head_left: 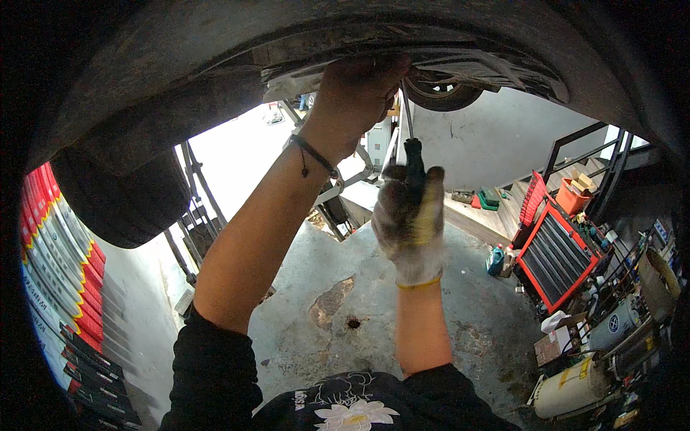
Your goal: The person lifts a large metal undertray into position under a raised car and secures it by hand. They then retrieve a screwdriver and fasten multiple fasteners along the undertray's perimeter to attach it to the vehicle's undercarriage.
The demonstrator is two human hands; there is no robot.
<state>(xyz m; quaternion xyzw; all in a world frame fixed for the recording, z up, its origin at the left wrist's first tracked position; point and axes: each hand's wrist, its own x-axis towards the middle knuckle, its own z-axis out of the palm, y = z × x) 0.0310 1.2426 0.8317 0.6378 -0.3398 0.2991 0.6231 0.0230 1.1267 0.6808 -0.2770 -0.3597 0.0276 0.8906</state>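
Observation:
My bare left hand (356, 97) reaches up and presses on the dark plastic liner (445, 61) under a raised car, fingers curled against its edge. A black cord bracelet sits on that wrist. My right hand (410, 215), in a dirty white work glove, grips the black handle of a screwdriver (411, 154). Its thin metal shaft points up to the liner right beside my left hand. Both forearms rise from the lower edge, with black sleeves pushed up.
A car wheel (442, 93) hangs above at the centre, and another dark tyre (122, 194) bulges at the left. Stacked red, white and black boxes (57, 273) line the left. A red tool cart (557, 251), canisters and stairs fill the right. Below lies stained concrete floor (359, 302).

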